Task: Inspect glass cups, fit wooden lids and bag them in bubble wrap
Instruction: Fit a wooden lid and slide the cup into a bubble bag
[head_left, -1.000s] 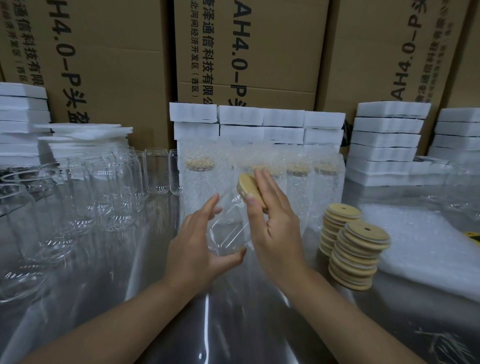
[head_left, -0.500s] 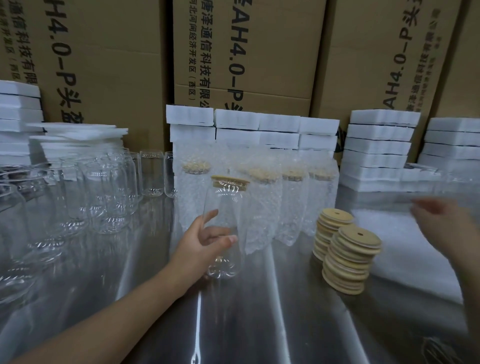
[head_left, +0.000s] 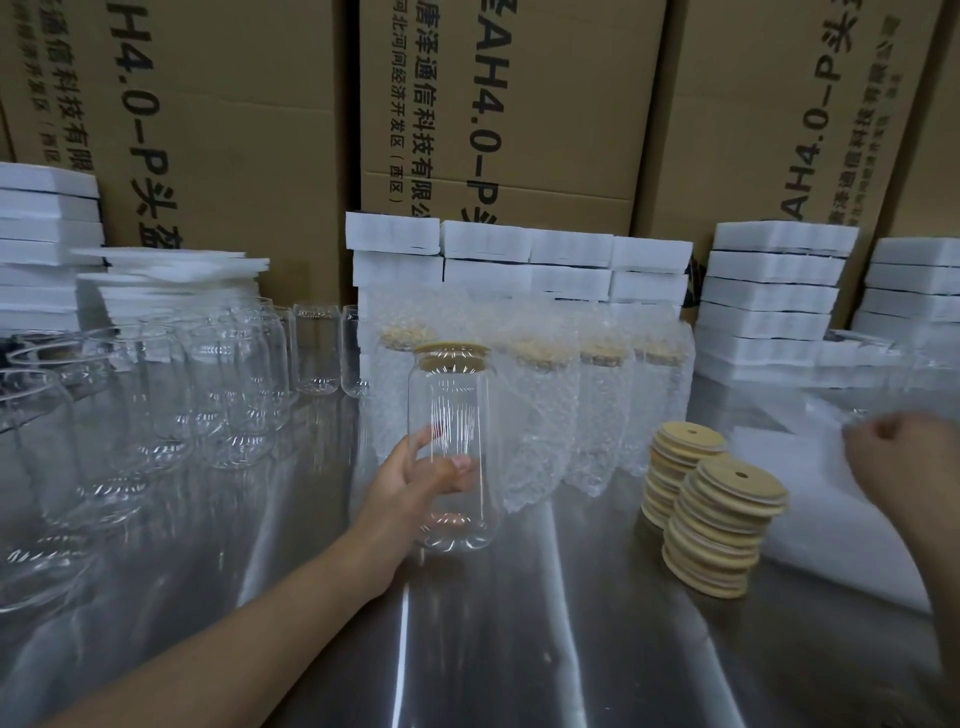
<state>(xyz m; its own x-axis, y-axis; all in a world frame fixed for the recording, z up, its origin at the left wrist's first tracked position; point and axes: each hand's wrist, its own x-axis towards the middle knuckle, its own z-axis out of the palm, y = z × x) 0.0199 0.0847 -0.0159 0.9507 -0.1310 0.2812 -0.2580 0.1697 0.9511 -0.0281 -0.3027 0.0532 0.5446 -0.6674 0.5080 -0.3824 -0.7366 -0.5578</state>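
My left hand (head_left: 415, 483) grips a clear glass cup (head_left: 456, 415) upright, just above the steel table. A wooden lid (head_left: 452, 349) sits on the cup's mouth. My right hand (head_left: 904, 462) is at the right edge, blurred, over the pile of bubble wrap bags (head_left: 831, 530). Its fingers are curled on a pale, smeared bubble wrap bag (head_left: 852, 402). Two leaning stacks of wooden lids (head_left: 722, 519) stand between my hands. Several bagged, lidded cups (head_left: 571, 405) stand behind the held cup.
Several bare glass cups (head_left: 208, 384) crowd the left of the steel table (head_left: 519, 649). White foam blocks (head_left: 519, 260) are stacked along the back and both sides. Large cardboard cartons (head_left: 519, 104) form a wall behind them.
My right hand left the lid and swung right to the bubble wrap pile. My left hand turned the lidded cup upright and has held it steady since.
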